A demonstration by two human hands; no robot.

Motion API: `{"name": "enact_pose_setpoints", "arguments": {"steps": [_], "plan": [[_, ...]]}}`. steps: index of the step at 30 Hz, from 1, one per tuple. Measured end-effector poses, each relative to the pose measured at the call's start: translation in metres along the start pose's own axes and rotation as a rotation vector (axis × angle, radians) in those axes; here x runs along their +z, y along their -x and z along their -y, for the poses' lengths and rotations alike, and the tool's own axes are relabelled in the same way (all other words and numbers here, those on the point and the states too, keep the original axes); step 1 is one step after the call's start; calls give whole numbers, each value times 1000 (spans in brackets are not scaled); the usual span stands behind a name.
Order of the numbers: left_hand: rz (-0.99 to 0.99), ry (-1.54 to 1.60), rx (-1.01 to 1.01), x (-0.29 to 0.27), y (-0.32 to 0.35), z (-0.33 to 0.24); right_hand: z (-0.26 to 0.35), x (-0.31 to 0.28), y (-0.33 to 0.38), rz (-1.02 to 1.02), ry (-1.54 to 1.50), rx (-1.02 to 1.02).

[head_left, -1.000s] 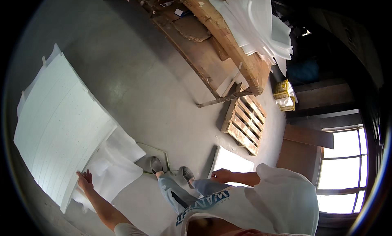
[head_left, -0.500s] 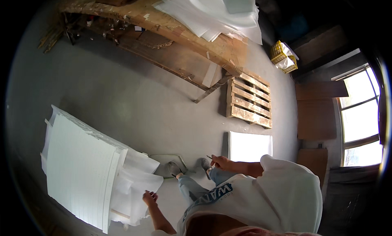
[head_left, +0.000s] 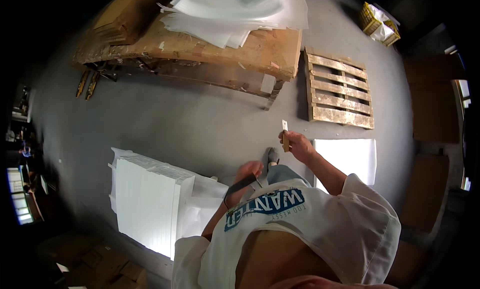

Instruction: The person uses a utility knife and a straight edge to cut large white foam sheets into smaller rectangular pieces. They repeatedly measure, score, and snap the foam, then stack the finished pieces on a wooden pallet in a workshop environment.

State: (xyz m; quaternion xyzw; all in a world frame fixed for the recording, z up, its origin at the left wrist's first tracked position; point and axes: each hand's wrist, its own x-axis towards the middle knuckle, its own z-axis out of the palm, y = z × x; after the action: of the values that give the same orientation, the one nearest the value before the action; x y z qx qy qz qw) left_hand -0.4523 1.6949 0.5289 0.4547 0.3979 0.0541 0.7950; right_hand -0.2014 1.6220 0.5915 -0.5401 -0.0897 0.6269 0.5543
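Note:
In front of my waist, my right hand (head_left: pixel 300 145) is closed on a slim flat strip (head_left: pixel 285 134), pale at its upper end and brown lower down. Its exact kind is unclear. My left hand (head_left: pixel 251 169) is at the hem of my white shirt (head_left: pixel 310 234), beside a dark flat band (head_left: pixel 241 183). Blur hides its fingers, and I cannot tell whether it grips the band. To the left stands a thick stack of white sheets (head_left: pixel 147 194), with thin translucent sheeting (head_left: pixel 200 209) hanging against its near right side.
Ahead is a worn wooden workbench (head_left: pixel 200 54) bearing loose white sheets (head_left: pixel 235 11) and brown cardboard (head_left: pixel 117 19). A wooden pallet (head_left: pixel 340 96) lies on the right, with a white sheet stack (head_left: pixel 347 156) nearer me. Yellow crates (head_left: pixel 380 24) stand far right.
My right hand has risen forward with the strip, now held upright. My left hand has moved right, from beside the white stack to my waist. The view has turned.

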Motion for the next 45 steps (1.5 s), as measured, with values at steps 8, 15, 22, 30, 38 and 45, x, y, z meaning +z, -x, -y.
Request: {"name": "enact_pose_setpoints", "arguments": {"steps": [8,15,22,30,38,45], "plan": [[-29,-62,307,87,-88,-141,41,14,-59,14,-323,-99],[-178,-241,355,36,-235,-216,47,-50,-77,-400,42,-153],[-334,-116,-40,-61,-247,-161,-74,-105,45,-842,-80,213],[-502,-7,-226,-154,-435,-54,-203,-48,136,-956,-110,623],[-636,-487,-194,-213,-494,-51,-266,-35,184,-969,-116,728],[-239,-720,-633,-80,-322,96,-340,-69,233,-1082,-525,483]]}}
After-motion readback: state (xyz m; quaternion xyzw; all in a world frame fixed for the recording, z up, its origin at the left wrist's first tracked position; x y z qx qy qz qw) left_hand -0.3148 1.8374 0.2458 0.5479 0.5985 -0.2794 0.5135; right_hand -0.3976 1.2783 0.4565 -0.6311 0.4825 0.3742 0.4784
